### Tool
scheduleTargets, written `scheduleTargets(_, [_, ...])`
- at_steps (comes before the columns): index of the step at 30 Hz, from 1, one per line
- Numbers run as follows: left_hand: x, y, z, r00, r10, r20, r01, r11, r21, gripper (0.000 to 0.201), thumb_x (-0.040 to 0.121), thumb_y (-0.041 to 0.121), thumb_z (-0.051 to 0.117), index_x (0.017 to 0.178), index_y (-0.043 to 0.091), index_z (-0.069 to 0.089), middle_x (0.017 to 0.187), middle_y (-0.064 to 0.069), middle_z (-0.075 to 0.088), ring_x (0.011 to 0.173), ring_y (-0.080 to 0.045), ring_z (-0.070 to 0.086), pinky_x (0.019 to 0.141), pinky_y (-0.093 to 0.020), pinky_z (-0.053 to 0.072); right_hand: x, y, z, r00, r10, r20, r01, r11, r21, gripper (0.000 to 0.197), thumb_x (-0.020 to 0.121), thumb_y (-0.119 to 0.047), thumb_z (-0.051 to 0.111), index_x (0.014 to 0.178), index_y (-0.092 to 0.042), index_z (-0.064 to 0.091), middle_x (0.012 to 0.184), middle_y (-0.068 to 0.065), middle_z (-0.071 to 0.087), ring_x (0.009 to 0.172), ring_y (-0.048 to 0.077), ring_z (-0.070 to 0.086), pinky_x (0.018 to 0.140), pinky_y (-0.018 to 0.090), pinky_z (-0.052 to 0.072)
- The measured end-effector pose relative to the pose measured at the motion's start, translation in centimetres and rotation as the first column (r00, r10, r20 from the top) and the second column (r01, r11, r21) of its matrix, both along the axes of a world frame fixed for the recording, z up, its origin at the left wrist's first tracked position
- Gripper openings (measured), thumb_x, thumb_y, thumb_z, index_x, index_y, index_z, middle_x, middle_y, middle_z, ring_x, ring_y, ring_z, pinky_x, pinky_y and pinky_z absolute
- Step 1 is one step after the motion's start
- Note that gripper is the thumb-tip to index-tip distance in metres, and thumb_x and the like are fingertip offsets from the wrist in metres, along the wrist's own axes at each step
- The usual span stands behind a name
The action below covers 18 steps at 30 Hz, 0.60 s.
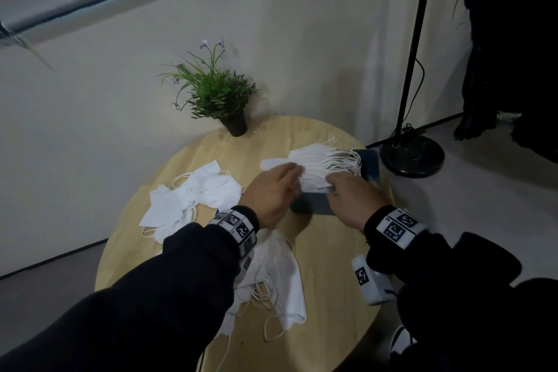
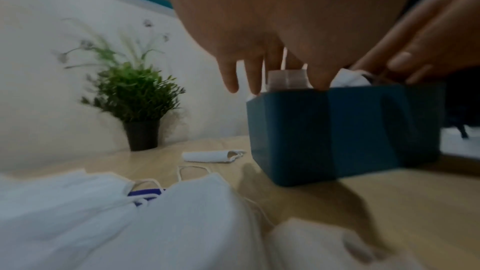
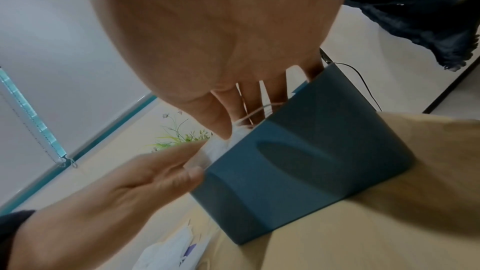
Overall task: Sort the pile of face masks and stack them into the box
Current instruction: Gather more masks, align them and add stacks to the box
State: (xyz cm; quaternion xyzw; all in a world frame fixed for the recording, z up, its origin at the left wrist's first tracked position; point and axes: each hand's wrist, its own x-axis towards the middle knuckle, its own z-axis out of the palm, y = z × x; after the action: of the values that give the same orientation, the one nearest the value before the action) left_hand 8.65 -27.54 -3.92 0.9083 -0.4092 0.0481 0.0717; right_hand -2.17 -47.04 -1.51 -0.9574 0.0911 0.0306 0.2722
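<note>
One blue box (image 1: 311, 207), one mask stack (image 1: 320, 163) in it, two loose mask heaps (image 1: 196, 199) (image 1: 280, 281) beside it, one potted plant (image 1: 220, 93)!

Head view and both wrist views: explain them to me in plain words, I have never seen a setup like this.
There is no machine here: a person wears three cameras. The wide picture comes from the head and looks down at both hands. The other two look along each wrist towards the fingers.

On the round light wooden table stands a dark blue plastic box, filled with a row of white folded face masks. The left hand lays straight fingers against that row. The right hand reaches into the box at its near end, but whether it grips anything is unclear. More loose white masks lie on the table, and a small green potted plant stands at the back.
</note>
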Motion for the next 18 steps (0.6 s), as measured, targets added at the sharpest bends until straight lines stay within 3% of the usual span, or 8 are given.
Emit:
scheduleTargets(1, [-0.3,0.0,-0.4,1.000,0.007,-0.029,-0.005,0.996,0.085,0.068,0.103,0.050,0.038,0.161,0.016,0.031,0.165,-0.010,0.034,0.146,-0.030,0.039,0.119,-0.045,0.034,0.0,0.1,0.0,0.999,0.003,-0.048,-0.003,1.000,-0.009,0.004,0.100,-0.023,0.045,0.100,-0.024,0.049,0.131,0.005,0.058,0.125,0.031,0.054,0.104,0.050,0.040])
scheduleTargets(3, [-0.5,0.3,-1.1,0.996,0.078,-0.040,-0.071,0.984,0.166,0.081,0.102,0.060,0.036,0.164,0.014,0.014,0.172,-0.009,0.016,0.157,-0.027,0.019,0.125,-0.047,0.022,0.1,0.5,-0.2,0.996,0.006,-0.094,-0.011,0.998,-0.054,0.019,0.102,-0.029,0.044,0.119,-0.021,0.049,0.143,0.005,0.050,0.135,0.029,0.046,0.111,0.054,0.033])
scheduleTargets(5, [-0.7,0.7,-1.2,0.987,0.143,-0.078,-0.130,0.980,0.149,0.087,0.101,0.065,0.038,0.164,0.011,0.011,0.173,-0.012,0.009,0.159,-0.027,0.012,0.126,-0.047,0.019,0.2,1.0,-0.6,0.997,0.001,-0.076,-0.008,0.995,-0.098,0.039,0.103,-0.034,0.043,0.139,-0.019,0.042,0.152,0.003,0.040,0.144,0.026,0.034,0.117,0.059,0.023])
scheduleTargets(8, [-0.9,1.7,-0.4,0.945,0.206,-0.253,-0.216,0.976,-0.012,0.081,0.104,0.058,0.043,0.164,0.010,0.017,0.172,-0.011,0.014,0.158,-0.024,0.016,0.127,-0.041,0.019,0.4,1.7,-0.7,0.997,0.007,-0.078,-0.016,0.993,-0.114,0.055,0.104,-0.038,0.041,0.154,-0.018,0.028,0.161,0.002,0.031,0.149,0.024,0.028,0.120,0.064,0.014])
scheduleTargets(10, [0.2,3.6,0.4,0.893,0.280,-0.352,-0.343,0.930,-0.133,0.068,0.107,0.049,0.044,0.161,0.012,0.028,0.168,-0.010,0.027,0.153,-0.024,0.028,0.124,-0.035,0.024,0.5,2.1,-0.5,0.998,-0.027,-0.060,0.022,0.997,-0.079,0.053,0.104,-0.037,0.040,0.153,-0.018,0.031,0.159,0.003,0.035,0.147,0.026,0.033,0.120,0.065,0.013])
scheduleTargets(12, [2.4,6.7,0.6,0.843,0.384,-0.377,-0.466,0.871,-0.156,0.054,0.106,0.038,0.053,0.155,0.017,0.042,0.157,-0.010,0.043,0.142,-0.025,0.043,0.117,-0.034,0.034,0.6,2.6,-0.2,0.994,-0.109,0.027,0.111,0.991,-0.080,0.051,0.103,-0.038,0.043,0.150,-0.021,0.037,0.156,0.005,0.039,0.144,0.029,0.034,0.119,0.062,0.017])
scheduleTargets(15, [5.9,12.3,0.3,0.732,0.548,-0.404,-0.623,0.779,-0.073,0.048,0.098,0.022,0.064,0.145,0.019,0.053,0.148,-0.007,0.053,0.132,-0.025,0.054,0.110,-0.036,0.043,0.7,3.5,0.4,0.966,-0.211,0.151,0.216,0.976,-0.022,0.048,0.098,-0.040,0.054,0.144,-0.029,0.048,0.149,0.007,0.042,0.138,0.035,0.032,0.115,0.055,0.024])
scheduleTargets(18, [8.6,17.0,0.0,0.654,0.663,-0.364,-0.696,0.716,0.052,0.049,0.095,0.020,0.069,0.143,0.018,0.056,0.149,-0.007,0.053,0.132,-0.026,0.054,0.107,-0.034,0.043,1.3,5.1,0.4,0.911,-0.217,0.350,0.156,0.969,0.193,0.029,0.093,-0.028,0.064,0.123,-0.029,0.064,0.129,0.005,0.052,0.125,0.032,0.044,0.108,0.048,0.035])
